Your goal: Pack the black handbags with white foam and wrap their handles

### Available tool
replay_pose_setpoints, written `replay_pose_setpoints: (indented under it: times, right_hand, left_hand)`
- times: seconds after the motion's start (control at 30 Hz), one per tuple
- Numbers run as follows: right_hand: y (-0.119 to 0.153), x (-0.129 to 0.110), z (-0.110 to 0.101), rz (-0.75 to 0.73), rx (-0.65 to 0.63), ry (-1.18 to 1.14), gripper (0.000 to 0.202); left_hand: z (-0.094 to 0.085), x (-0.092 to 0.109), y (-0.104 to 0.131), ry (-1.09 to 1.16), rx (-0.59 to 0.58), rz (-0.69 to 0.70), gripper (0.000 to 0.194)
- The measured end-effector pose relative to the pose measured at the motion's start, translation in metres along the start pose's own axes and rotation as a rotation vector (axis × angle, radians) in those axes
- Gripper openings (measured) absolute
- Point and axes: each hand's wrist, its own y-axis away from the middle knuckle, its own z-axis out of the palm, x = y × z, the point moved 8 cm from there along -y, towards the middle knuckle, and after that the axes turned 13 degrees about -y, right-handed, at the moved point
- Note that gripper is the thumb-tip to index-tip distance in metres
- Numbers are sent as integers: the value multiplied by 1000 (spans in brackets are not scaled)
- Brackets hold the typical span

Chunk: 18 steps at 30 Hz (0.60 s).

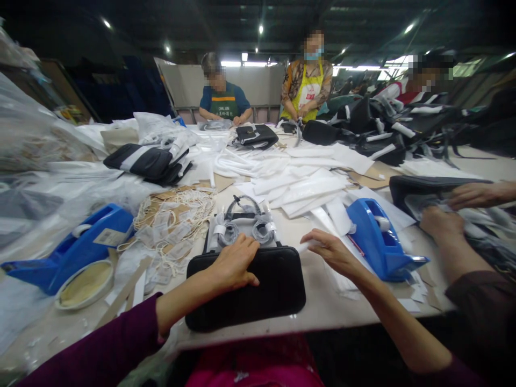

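Note:
A black bag (278,285) lies at the table's front edge, its flat dark side towards me. Behind its upper edge show a wrapped handle and two plastic-wrapped coils (263,231) bound with white strips. My left hand (236,263) rests on the bag's upper edge, fingers over the top and thumb apart on the dark face. To the right of the bag, my right hand (328,250) has its fingers pressed together on a small white strip (307,245), near the bag's upper right corner without touching it.
Blue tape dispensers stand left (97,242) and right (377,242). Tags with strings (173,231) and a round dish (86,285) lie at left. White sheets (298,183) cover the middle. A co-worker's hands (447,215) hold another black bag at right; several people stand beyond.

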Motion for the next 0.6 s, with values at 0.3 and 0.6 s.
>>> replay_pose_setpoints:
  times: [0.3, 0.6]
  right_hand:
    - [-2, 1, 30, -91, -23, -72, 17]
    - [-6, -8, 51, -51, -47, -394, 24]
  left_hand:
    - [-7, 3, 2, -15, -10, -26, 47]
    - [-4, 3, 4, -16, -18, -23, 52]
